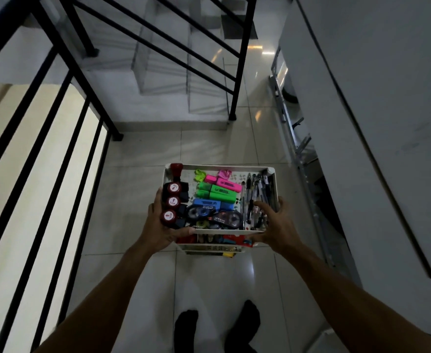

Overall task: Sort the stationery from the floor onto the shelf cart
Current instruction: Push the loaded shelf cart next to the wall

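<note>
White plastic made up the shelf cart (pixel 270 174), which stood on the pale tiled floor (pixel 209 276) near the foot of a staircase with a black railing (pixel 64 80). Its top tray was packed with stationery: red-topped stamps (pixel 171 202) in a row along the left side, pink, green and blue highlighters (pixel 219 191) in the middle, correction tape dispensers (pixel 228 219) in front of them, and a bundle of pens (pixel 259 189) along the right side. More items showed dimly on a lower tray, too dark to tell apart. The left hand (pixel 162 225) gripped the tray's near left corner, fingers curled round the rim beside the stamps. The right hand (pixel 273 225) held the near right corner, fingers bent over the edge by the pens. Both arms reached forward, and two feet in dark socks (pixel 242 324) stood on the tiles below.
</note>
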`<state>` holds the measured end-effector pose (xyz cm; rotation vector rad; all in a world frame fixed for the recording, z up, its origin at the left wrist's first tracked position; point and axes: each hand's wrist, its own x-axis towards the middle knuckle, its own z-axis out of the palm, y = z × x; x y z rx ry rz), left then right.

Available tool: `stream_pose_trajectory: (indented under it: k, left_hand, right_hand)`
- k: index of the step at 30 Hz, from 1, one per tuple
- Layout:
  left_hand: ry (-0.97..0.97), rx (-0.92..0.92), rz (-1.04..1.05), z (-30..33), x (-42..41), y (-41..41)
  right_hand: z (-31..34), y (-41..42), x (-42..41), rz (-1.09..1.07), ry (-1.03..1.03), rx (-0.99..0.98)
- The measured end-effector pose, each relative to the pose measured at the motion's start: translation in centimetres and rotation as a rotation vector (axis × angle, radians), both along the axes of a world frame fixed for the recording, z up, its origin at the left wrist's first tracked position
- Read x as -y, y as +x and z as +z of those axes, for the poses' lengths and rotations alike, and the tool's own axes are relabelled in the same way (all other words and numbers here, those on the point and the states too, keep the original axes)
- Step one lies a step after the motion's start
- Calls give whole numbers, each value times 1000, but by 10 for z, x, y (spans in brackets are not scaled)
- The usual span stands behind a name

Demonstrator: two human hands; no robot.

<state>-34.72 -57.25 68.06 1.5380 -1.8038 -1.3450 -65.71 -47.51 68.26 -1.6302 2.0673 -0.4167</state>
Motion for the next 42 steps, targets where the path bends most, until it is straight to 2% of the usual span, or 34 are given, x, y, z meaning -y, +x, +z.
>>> stream_pose_trajectory:
  k: [10, 23, 32, 42]
  left_hand:
    - [-77, 6, -79, -6, 4, -82]
    - [-27, -145, -250, -12, 14, -214]
    - [-25, -176, -416, -14, 9, -307]
    - [-31, -165, -723, -10, 0, -408]
  right_hand:
    - [-4, -77, -22, -83, 0, 7]
    - [9, -182, -67, -205, -92, 12]
    - [17, -238, -121, -423, -95, 65]
    - [19, -266, -190, -706, -60, 53]
